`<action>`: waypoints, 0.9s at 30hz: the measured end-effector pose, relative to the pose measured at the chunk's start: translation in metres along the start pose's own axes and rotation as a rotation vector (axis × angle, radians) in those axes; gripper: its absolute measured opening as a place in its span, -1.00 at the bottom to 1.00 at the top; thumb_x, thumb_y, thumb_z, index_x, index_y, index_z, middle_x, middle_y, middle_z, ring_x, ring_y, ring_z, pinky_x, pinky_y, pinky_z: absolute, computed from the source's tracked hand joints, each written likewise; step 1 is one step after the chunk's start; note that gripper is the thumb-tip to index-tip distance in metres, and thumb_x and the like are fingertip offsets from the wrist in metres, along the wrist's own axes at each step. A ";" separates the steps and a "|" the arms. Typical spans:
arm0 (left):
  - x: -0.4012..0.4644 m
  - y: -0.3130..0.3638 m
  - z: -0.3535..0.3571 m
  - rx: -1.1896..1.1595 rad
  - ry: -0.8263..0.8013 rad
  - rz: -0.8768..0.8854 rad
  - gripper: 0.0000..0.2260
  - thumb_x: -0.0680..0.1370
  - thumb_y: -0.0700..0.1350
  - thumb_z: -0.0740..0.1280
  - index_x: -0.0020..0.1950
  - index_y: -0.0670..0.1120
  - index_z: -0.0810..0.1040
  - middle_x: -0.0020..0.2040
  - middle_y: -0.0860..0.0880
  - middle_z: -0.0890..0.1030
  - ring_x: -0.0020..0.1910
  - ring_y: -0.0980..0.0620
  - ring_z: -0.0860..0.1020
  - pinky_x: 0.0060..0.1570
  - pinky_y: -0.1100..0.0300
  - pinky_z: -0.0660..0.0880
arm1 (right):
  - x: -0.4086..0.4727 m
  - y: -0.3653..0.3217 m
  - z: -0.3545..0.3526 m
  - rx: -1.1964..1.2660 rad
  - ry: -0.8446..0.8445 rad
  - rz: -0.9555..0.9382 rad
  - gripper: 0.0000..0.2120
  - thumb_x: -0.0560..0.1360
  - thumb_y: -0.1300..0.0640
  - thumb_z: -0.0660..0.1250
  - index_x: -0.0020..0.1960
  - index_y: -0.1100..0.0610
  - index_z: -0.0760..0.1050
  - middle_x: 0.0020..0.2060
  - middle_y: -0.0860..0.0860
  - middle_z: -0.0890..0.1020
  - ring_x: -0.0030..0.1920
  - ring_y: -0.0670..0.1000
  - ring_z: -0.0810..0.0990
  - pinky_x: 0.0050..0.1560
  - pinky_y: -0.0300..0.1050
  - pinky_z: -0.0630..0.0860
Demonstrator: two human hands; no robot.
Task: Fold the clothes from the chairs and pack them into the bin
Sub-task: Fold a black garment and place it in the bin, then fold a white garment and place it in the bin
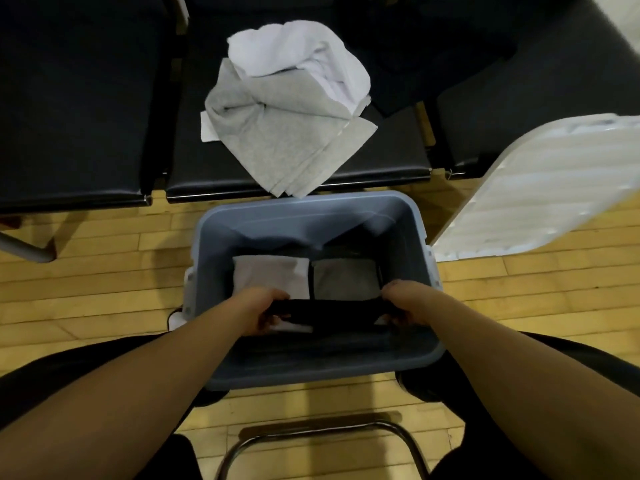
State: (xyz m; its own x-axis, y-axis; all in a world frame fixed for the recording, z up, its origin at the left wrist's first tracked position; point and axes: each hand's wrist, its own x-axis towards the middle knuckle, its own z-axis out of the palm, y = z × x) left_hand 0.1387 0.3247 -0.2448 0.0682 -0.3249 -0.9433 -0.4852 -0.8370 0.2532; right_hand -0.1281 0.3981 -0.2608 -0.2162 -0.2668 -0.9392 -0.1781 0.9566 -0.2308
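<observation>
A grey-blue plastic bin (308,360) stands on the floor in front of me. Inside it, my left hand (258,311) and my right hand (403,304) each grip one end of a folded black garment (332,311), held low near the bin's near wall. On the bin's bottom lie a folded light-grey piece (273,275) on the left and a folded darker grey piece (344,278) on the right. Unfolded clothes sit on the middle black chair (214,171): a grey garment (287,133) with a white one (298,53) behind it.
Black chairs (69,116) line the far side. The bin's white lid (533,188) leans at the right. A dark garment (429,46) lies on the right chair. A chrome chair frame (322,431) is below me on the wooden floor.
</observation>
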 end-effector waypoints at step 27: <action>0.132 -0.025 0.089 0.396 -0.132 0.227 -0.69 0.66 -0.23 0.20 0.40 -0.12 0.50 0.07 -0.13 0.58 -0.20 0.00 0.52 -0.06 0.11 0.54 | 0.146 0.046 0.018 -0.953 0.102 -0.121 -0.66 0.66 0.29 0.08 0.39 0.24 0.44 0.39 0.14 0.46 0.37 0.15 0.44 0.36 0.02 0.39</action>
State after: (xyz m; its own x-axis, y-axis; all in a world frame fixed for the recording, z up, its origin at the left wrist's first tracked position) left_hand 0.0817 0.3419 -0.3945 -0.1770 -0.4000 -0.8993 -0.7720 -0.5104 0.3789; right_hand -0.1505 0.4056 -0.4130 -0.2193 -0.4095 -0.8856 -0.8994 0.4366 0.0208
